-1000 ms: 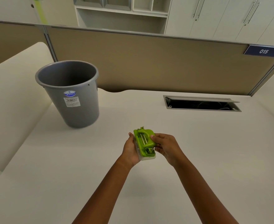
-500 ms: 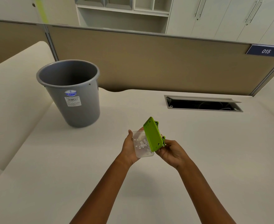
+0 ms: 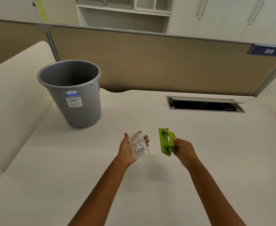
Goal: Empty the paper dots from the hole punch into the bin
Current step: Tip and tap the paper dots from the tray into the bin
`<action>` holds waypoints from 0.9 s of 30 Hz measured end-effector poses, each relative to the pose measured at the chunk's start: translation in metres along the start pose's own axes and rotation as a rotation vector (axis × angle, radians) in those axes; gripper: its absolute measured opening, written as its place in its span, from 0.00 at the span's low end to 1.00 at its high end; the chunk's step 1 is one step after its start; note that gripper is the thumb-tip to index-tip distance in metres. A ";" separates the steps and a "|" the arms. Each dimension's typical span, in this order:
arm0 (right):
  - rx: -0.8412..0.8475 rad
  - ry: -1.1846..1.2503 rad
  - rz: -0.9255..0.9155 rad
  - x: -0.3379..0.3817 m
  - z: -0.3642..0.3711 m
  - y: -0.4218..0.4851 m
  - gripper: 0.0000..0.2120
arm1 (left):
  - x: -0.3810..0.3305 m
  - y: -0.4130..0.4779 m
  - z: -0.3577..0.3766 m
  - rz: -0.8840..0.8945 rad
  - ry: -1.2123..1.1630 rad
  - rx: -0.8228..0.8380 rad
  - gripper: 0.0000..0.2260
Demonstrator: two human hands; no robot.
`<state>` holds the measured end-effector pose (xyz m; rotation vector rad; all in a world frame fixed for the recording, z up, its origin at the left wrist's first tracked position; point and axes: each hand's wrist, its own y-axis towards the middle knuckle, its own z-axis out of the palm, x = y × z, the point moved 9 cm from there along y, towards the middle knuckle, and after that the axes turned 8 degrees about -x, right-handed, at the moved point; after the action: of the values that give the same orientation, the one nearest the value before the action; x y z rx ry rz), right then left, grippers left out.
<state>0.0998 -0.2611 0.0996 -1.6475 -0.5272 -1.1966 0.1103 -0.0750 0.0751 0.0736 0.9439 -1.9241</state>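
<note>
Holding tray (image 3: 139, 146) above cream desk (image 3: 199, 144), tan partition (image 3: 150, 62)

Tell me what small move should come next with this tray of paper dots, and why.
Probably carry the left hand up and left over the grey bin. The clear tray, full of paper dots, is already off the green punch and nowhere near the bin's mouth.

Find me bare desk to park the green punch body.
Open desk right of the right hand, short of the cable slot. Also bare: between bin and left hand. Nowhere is crowded.
</note>
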 end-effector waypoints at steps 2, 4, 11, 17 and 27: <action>-0.161 -0.268 -0.105 -0.007 -0.012 0.011 0.09 | 0.001 0.001 -0.004 -0.007 0.014 -0.013 0.28; -0.265 -0.429 -0.145 -0.018 -0.021 0.015 0.13 | 0.001 0.001 -0.007 -0.012 0.023 -0.022 0.28; -0.288 -0.553 -0.150 -0.042 -0.032 0.024 0.14 | 0.002 0.001 -0.015 -0.057 0.075 -0.021 0.30; -0.279 -0.596 -0.125 -0.052 -0.035 0.028 0.14 | 0.001 -0.002 -0.014 -0.052 0.110 -0.026 0.29; -0.261 -0.643 -0.097 -0.054 -0.037 0.033 0.15 | 0.001 -0.002 -0.009 -0.047 0.116 -0.043 0.28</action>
<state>0.0859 -0.2972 0.0368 -2.2636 -0.8815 -0.8048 0.1050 -0.0694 0.0699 0.1397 1.0726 -1.9586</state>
